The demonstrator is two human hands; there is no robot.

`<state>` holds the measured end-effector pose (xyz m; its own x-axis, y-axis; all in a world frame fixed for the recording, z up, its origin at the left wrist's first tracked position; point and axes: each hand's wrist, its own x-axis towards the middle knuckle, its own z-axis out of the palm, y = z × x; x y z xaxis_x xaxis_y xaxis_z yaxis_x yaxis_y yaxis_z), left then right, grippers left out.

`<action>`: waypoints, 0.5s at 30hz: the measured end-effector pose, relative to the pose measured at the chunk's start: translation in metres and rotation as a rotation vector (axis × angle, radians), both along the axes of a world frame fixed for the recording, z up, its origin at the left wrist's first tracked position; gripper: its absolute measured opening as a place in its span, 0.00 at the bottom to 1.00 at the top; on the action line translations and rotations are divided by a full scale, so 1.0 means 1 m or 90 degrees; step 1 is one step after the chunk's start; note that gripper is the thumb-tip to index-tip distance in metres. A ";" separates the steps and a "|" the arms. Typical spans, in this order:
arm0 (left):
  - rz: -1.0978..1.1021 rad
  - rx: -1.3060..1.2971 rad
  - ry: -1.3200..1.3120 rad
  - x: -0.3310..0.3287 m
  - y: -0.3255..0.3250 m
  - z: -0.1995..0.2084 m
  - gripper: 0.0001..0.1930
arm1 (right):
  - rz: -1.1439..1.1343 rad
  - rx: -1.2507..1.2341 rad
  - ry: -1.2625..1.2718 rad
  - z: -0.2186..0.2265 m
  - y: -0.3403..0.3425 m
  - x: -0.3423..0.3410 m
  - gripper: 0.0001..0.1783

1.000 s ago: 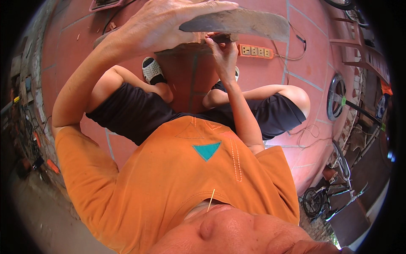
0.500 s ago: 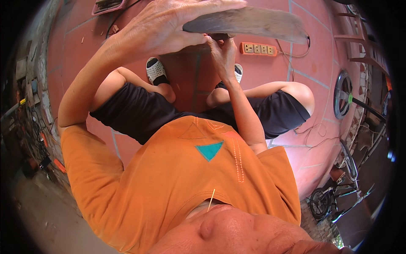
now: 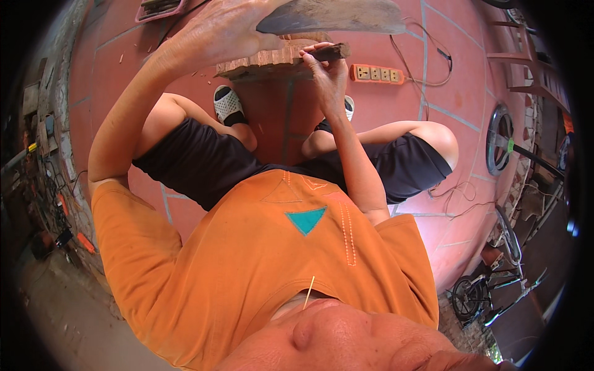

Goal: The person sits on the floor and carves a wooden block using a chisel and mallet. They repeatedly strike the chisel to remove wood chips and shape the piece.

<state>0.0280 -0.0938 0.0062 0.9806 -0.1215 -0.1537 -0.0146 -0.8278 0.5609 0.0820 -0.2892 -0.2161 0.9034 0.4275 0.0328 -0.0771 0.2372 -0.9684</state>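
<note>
My left hand [image 3: 216, 36] is wrapped round the handle end of a broad, dark-grey chopping knife [image 3: 334, 17], whose blade reaches to the right. The handle itself is hidden in my grip. Below the blade, a rough-sided wooden block [image 3: 263, 60] stands on the floor in front of my feet. My right hand [image 3: 329, 73] pinches a short, dark brown piece of wood [image 3: 333, 52] at the block's right end. A gap shows between the blade and that piece.
An orange power strip [image 3: 377, 73] with a cable lies right of the block. Wood chips are scattered at left, near a pink basket [image 3: 162, 8] of sticks. A wheel-like ring [image 3: 500, 139] and a reddish chair [image 3: 526, 57] stand at right. My white clogs [image 3: 228, 102] flank the block.
The knife has moved up the view and slightly left with my left hand, uncovering the block and the dark piece. My right hand has hardly shifted.
</note>
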 end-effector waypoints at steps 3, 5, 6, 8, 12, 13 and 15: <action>-0.024 -0.083 -0.094 -0.002 0.000 -0.008 0.40 | -0.012 -0.007 -0.017 0.005 0.004 -0.003 0.12; -0.041 -0.081 -0.098 -0.001 -0.001 -0.009 0.40 | -0.011 -0.082 -0.141 0.006 0.005 -0.008 0.12; -0.050 -0.080 -0.101 -0.001 -0.002 -0.010 0.40 | -0.011 -0.119 -0.204 0.007 0.005 -0.010 0.12; -0.083 -0.134 -0.142 0.002 0.007 -0.029 0.41 | -0.008 -0.120 -0.171 0.009 0.006 -0.009 0.14; -0.086 -0.085 -0.119 0.006 0.001 -0.021 0.40 | -0.020 0.079 0.187 0.000 -0.002 0.013 0.15; -0.078 -0.085 -0.112 0.005 0.000 -0.018 0.40 | -0.019 0.081 0.244 0.002 -0.007 0.018 0.15; -0.061 -0.086 -0.097 0.005 -0.002 -0.014 0.40 | -0.019 0.079 0.251 0.002 -0.008 0.018 0.14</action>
